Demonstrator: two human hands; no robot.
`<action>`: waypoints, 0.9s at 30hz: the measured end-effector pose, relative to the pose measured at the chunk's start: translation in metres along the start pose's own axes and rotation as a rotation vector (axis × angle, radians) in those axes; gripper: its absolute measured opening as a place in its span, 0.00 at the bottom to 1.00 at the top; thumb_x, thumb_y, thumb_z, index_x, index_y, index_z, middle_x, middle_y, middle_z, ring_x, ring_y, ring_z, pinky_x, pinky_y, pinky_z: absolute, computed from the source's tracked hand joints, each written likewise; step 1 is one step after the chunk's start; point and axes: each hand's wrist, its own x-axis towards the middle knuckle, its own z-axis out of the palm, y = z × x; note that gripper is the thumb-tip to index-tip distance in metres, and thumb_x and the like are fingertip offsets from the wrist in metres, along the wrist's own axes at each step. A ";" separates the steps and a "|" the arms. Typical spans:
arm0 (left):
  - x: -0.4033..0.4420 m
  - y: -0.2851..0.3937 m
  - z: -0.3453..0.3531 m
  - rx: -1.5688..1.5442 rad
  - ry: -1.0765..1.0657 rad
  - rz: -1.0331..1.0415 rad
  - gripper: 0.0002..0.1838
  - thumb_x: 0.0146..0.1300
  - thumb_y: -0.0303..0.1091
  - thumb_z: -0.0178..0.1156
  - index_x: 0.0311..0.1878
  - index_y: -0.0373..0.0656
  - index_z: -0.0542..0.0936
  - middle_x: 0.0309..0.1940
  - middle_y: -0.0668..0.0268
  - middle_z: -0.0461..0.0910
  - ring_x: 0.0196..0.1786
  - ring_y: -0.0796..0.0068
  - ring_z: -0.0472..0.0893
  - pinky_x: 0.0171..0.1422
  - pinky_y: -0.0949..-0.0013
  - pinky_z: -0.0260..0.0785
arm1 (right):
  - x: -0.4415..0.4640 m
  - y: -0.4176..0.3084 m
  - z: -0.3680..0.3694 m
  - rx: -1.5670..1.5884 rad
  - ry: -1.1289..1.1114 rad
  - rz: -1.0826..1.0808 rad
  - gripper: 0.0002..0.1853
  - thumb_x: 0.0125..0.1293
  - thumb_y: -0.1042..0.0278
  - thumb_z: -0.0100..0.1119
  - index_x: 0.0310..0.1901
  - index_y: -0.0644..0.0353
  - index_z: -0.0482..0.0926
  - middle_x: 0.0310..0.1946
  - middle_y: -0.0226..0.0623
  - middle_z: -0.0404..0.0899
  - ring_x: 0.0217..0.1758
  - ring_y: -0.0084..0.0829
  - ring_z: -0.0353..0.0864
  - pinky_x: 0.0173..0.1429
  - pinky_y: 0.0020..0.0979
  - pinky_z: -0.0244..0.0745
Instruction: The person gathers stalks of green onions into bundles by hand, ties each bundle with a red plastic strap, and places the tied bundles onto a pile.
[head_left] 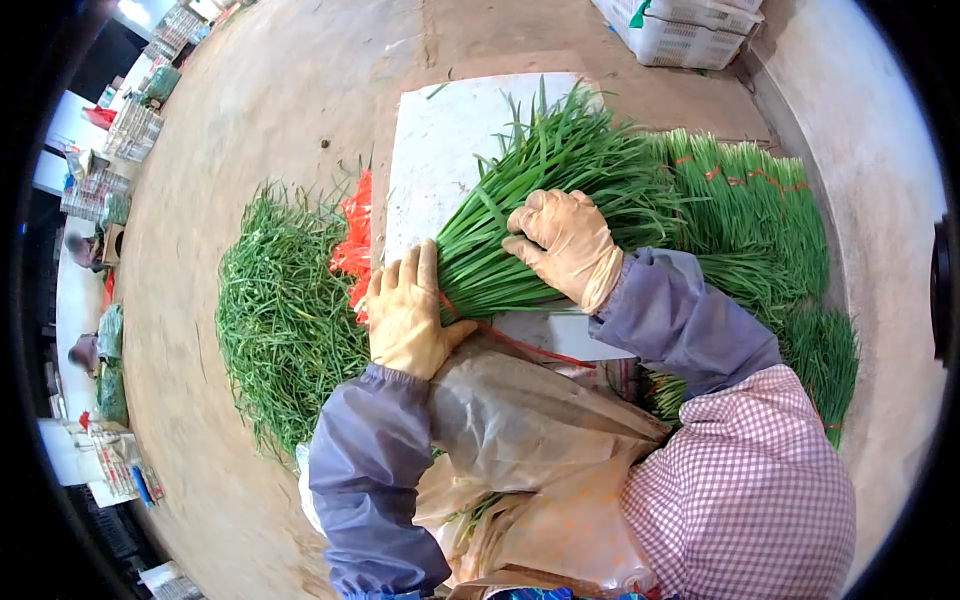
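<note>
A large bunch of long green leafy stalks (540, 210) lies across a white board (430, 150). My left hand (408, 310), in a pale glove, rests with its fingers stretched out against the cut ends of the bunch. My right hand (568, 245), also gloved, is over the middle of the bunch with its fingers curled; whether a stalk is pinched in them is hidden. A red tie (540, 348) runs from near my left hand along the board's front edge. Red plastic strips (355, 240) hang at the board's left side.
Loose green stalks (280, 310) are heaped on the floor at the left. Tied bundles (750, 200) stand at the right beside the wall. White crates (690, 35) are stacked at the top right. Two people sit far left among baskets. Plastic sheeting (530, 410) covers my lap.
</note>
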 end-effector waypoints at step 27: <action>0.002 0.002 -0.023 -0.010 -0.162 -0.078 0.62 0.33 0.50 0.80 0.72 0.35 0.59 0.64 0.50 0.71 0.65 0.49 0.71 0.69 0.51 0.63 | 0.021 0.005 0.004 0.183 -0.086 0.172 0.13 0.64 0.59 0.61 0.40 0.62 0.80 0.30 0.48 0.82 0.37 0.51 0.82 0.44 0.46 0.77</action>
